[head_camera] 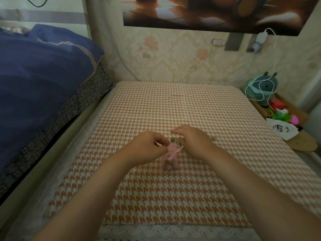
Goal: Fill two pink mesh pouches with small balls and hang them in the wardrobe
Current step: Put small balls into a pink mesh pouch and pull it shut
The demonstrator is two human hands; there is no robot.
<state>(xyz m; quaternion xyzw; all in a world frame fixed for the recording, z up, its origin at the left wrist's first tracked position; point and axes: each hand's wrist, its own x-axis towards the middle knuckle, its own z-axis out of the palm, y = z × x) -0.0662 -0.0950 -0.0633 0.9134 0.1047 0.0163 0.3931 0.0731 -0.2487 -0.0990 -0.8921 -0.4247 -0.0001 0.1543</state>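
Observation:
A pink mesh pouch (169,158) lies in the middle of the orange houndstooth tablecloth (173,197), with several small brown balls inside its lower end. My left hand (150,145) pinches the pouch's top at its ribbon. My right hand (190,139) hovers just right of the pouch mouth, fingers curled down over a few loose brown balls (176,140). One more brown ball (214,137) lies to the right of that hand. Only one pouch is visible; whether my right hand holds a ball cannot be told.
A bed with a dark blue quilt (43,75) borders the table on the left. A teal plush toy (262,87) with a white cable, coloured toys and a white cloth (281,131) crowd a shelf at the right. A wallpapered wall stands behind.

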